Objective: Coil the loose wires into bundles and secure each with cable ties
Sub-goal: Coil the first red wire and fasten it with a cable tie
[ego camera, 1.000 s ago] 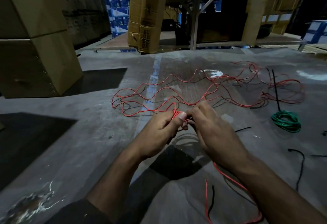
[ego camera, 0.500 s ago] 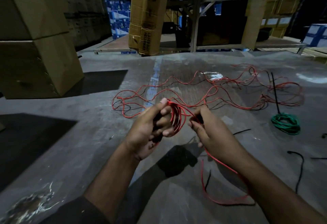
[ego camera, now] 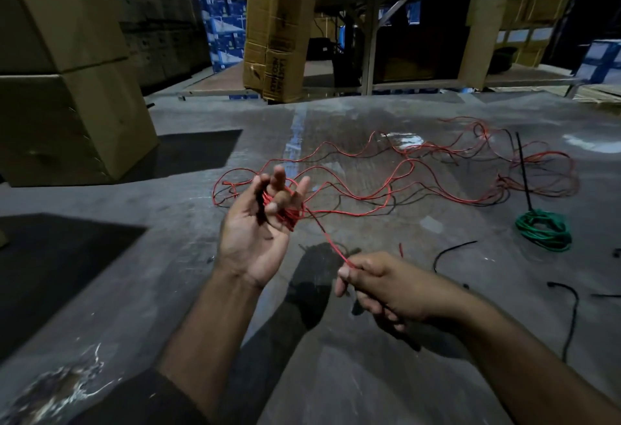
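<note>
At the bottom of the frame two bare forearms are seen reaching forward over the grey concrete floor (ego camera: 353, 374), the left one emerging from a dark sleeve (ego camera: 134, 401) at lower left. The right hand (ego camera: 379, 287) is held low at lower centre-right, knuckles up and fingers curled, and a strand of the thin red wire (ego camera: 331, 243) is pinched between its thumb and forefinger. From that pinch the strand is drawn taut, up and to the left, to the left hand (ego camera: 255, 233). The left hand is raised near the centre of the frame, palm turned up and towards the camera, with its fingers spread and pointing upward. A small coil of red wire (ego camera: 285, 213) is looped round those fingers and is held against the palm by the thumb.

Beyond the hands, the loose remainder of the red wire is spread in wavy loops across the floor from centre to right. A coiled green wire bundle (ego camera: 542, 230) is seen at right, with a long black cable tie (ego camera: 522, 169) just above it. Other black cable ties (ego camera: 450, 251) lie on the floor at right.

Large brown cardboard boxes (ego camera: 67, 88) are stacked at upper left, and a metal shelving rack (ego camera: 369, 21) stands along the top.
</note>
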{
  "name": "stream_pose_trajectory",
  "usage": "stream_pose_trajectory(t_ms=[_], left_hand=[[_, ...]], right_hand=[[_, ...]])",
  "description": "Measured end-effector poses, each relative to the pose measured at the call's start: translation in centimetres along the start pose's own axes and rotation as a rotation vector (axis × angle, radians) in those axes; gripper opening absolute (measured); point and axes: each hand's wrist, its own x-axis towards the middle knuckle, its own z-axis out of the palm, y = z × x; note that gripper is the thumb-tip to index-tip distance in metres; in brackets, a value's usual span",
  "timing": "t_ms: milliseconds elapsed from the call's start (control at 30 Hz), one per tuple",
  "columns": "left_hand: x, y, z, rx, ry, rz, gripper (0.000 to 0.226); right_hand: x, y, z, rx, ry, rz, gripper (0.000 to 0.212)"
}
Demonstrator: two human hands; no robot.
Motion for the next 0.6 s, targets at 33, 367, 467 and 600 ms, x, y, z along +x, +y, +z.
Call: stream_pose_trajectory(t_ms=[33, 367, 467, 600], left_hand=[[0.1, 0.3, -0.1, 0.027, 0.016, 0.039, 0.029], [-0.5, -1.7, -0.3, 1.104, -0.055, 0.22, 0.026], [-0.7, -2.3, -0.7, 1.383, -0.121, 0.169, 0.025], [-1.3, -2.6, 0.0, 1.396, -0.203, -0.018, 0.021]], right_hand=[[0.0, -0.1, 0.3, -0.054, -0.004, -0.011, 0.032], [-0.4, -1.2, 0.2, -0.152, 0.167, -0.391, 0.024], [-0.2, -0.9, -0.3, -0.206, 0.445, -0.504, 0.023], [-0.5, -1.2, -0.2, -0.213, 0.679, -0.57, 0.011]])
